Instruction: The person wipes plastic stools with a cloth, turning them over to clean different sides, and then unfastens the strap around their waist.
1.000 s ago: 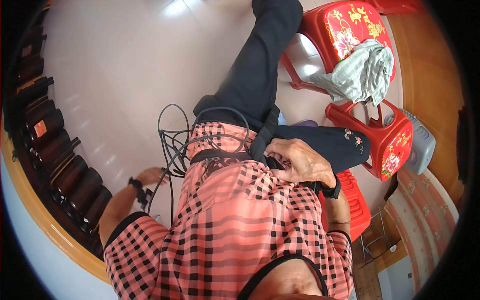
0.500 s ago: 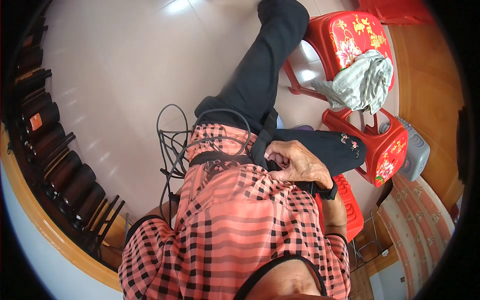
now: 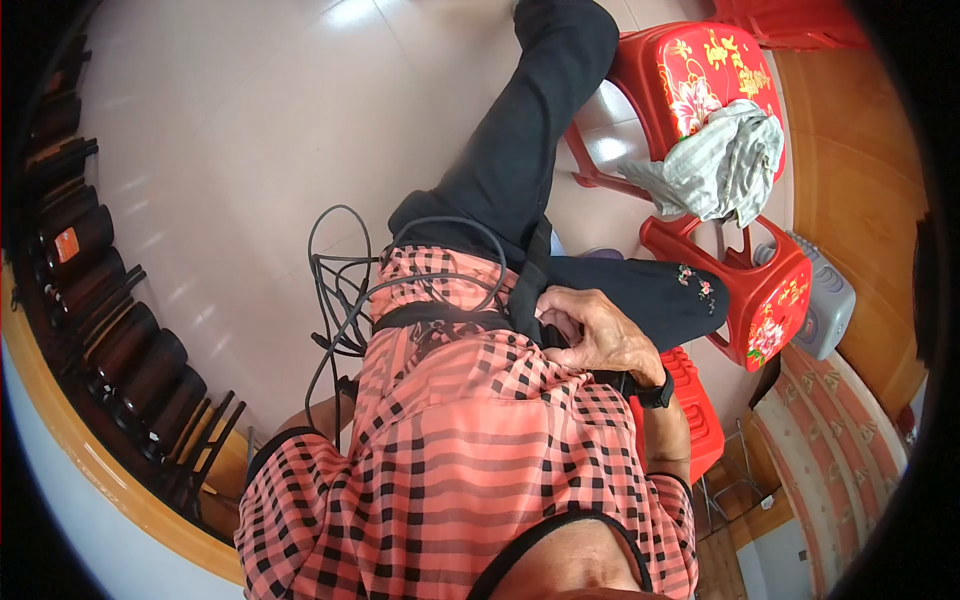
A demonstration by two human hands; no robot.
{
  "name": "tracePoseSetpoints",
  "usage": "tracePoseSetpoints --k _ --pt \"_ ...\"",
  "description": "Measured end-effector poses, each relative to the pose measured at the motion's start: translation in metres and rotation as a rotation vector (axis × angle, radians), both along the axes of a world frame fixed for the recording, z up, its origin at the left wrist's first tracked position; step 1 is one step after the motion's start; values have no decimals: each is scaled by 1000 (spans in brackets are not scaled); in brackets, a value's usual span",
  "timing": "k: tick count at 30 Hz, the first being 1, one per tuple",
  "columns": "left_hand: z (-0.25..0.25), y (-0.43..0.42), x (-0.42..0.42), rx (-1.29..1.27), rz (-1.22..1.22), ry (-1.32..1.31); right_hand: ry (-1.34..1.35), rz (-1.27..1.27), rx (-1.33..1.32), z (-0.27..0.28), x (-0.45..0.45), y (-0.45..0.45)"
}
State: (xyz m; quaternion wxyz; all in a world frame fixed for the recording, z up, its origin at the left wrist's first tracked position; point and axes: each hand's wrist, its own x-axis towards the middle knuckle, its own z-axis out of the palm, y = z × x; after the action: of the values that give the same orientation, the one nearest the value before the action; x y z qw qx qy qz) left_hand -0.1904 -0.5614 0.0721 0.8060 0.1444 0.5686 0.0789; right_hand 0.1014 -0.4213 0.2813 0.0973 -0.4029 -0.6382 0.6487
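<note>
My right hand [image 3: 605, 335] is at my waist, its fingers curled in against a black waist strap [image 3: 528, 295]. The strap runs around a pink and black checked shirt [image 3: 450, 420], and its loose end rises over the dark trousers. What lies under the fingertips is partly hidden. A black band [image 3: 657, 392] circles the right wrist. Loops of thin black cable [image 3: 340, 270] hang at my left side, over the shirt hem. My left forearm [image 3: 318, 422] goes behind the shirt, and the left hand is hidden there.
A red floral stool [image 3: 650, 80] with a pale striped cloth [image 3: 725, 165] on it stands at upper right. Nearby are a smaller red stool chair [image 3: 770, 315], a grey plastic item [image 3: 828, 305] and a red plastic seat [image 3: 695, 415]. Dark wooden furniture [image 3: 125, 345] lines the left.
My right hand shifts slightly at the strap, and the fingers bend a little differently. The strap's upper end tilts slightly. The stools and cloth stay in place.
</note>
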Motion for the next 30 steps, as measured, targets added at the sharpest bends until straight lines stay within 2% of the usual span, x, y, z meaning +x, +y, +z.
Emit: tracePoseSetpoints --k 16,30 --pt "0 24 16 1 23 -2 -137 -93 -265 17 25 -25" --pt "-3 36 19 -30 25 -22 -190 -171 -389 20 31 -37"
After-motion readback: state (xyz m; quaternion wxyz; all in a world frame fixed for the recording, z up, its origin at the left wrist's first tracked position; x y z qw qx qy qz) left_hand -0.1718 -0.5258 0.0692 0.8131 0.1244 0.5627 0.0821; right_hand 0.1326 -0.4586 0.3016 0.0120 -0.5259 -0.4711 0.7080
